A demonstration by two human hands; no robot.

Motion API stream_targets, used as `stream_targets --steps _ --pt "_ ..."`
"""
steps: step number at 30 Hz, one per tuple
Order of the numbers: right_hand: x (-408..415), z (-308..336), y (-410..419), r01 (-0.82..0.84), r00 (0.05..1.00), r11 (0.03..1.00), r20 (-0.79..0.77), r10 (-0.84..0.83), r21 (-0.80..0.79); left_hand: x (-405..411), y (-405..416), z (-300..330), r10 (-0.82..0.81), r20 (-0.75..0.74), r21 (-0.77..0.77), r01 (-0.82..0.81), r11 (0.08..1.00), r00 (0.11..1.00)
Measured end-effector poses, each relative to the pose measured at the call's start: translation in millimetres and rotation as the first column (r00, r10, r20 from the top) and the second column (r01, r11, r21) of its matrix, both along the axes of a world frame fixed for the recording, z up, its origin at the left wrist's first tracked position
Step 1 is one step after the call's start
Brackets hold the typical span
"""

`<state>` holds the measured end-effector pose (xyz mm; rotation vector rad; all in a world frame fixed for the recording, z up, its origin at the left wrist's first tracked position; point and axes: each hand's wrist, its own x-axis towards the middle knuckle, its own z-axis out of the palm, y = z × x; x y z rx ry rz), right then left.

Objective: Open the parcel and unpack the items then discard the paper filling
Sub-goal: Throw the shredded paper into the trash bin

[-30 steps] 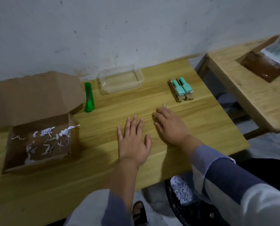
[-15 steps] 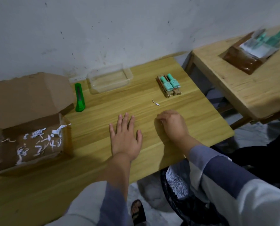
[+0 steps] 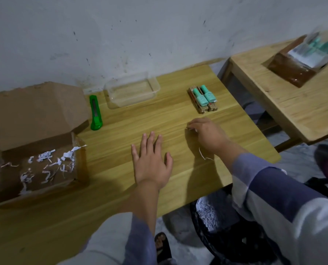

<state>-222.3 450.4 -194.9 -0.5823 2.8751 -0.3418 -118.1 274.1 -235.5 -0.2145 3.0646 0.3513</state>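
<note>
Right hand pinched a stray paper shred off the bench for discarding; left hand lay flat, released, steadying

Plain room, likely a home or small packing corner rather than a shop or lab. Bare whitewashed wall, scuffed and speckled with dark marks, runs straight behind a low light-wood counter. A second wooden counter of the same make stands just beside it at right, carrying an opened brown box with blurred contents. Grey concrete-looking floor below. Work traces: an open cardboard parcel with shredded paper, a green utility knife, a clear plastic tray, and a black bag of shredded paper on the floor.
</note>
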Motion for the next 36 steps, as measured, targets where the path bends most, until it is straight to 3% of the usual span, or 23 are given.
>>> stream_targets --steps 9,13,19,29,31,33,36 --pt "68.8 4.4 16.7 0.127 0.988 0.992 0.090 -0.128 0.011 1.2 0.1 2.9 -0.005 0.011 0.016 0.005 1.000 1.000" --pt "84.1 -5.7 11.2 0.163 0.987 0.986 -0.004 -0.163 0.043 1.5 -0.1 2.8 -0.007 0.005 0.014 0.007 1.000 1.000" --pt "88.7 -27.4 13.1 0.225 0.952 0.963 -0.179 -0.250 -0.147 1.4 -0.6 0.9 -0.009 -0.004 -0.004 0.009 1.000 1.000" --pt "83.4 -20.9 11.8 0.229 0.944 0.947 -0.187 -0.273 -0.227 0.2 -1.0 -0.2 -0.022 0.018 -0.045 0.023 0.999 1.000" --pt "78.1 -14.1 14.5 0.377 0.912 0.869 -0.037 -0.409 -0.320 -0.3 -1.2 -1.6 -0.021 0.015 -0.053 0.022 0.998 1.000" --pt "76.5 -5.6 23.8 0.598 0.793 0.703 0.155 -0.589 -0.385 -0.5 -1.8 -3.9 -0.029 0.012 -0.057 0.029 0.998 1.000" --pt "86.3 5.1 46.8 0.722 0.658 0.542 0.182 -0.731 -0.430 -0.3 -2.3 -4.9 -0.043 0.025 -0.071 0.045 0.996 0.999"
